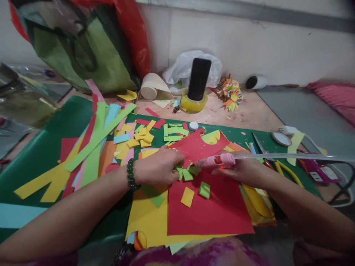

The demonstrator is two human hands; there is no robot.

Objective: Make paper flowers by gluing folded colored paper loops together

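My left hand (163,164), with a green bead bracelet at the wrist, pinches a small piece made of folded green paper strips (186,174). My right hand (235,168) grips a pink hot glue gun (217,162), a clear glue stick (277,156) trailing from its back. The gun's nozzle points left and is close to the green paper; whether they touch I cannot tell. Below both hands lies a red paper sheet (210,218) on a yellow sheet (146,225). On the red sheet rest a yellow rectangle (188,197) and a curled green piece (204,190).
Long coloured strips (94,144) and small cut pieces (142,136) lie left of the sheets on a green mat (16,177). Scissors (262,146) and yellow-handled pliers (288,171) lie right. Behind, a phone (199,78) stands in a tape roll (194,104) near a paper flower ball (231,94).
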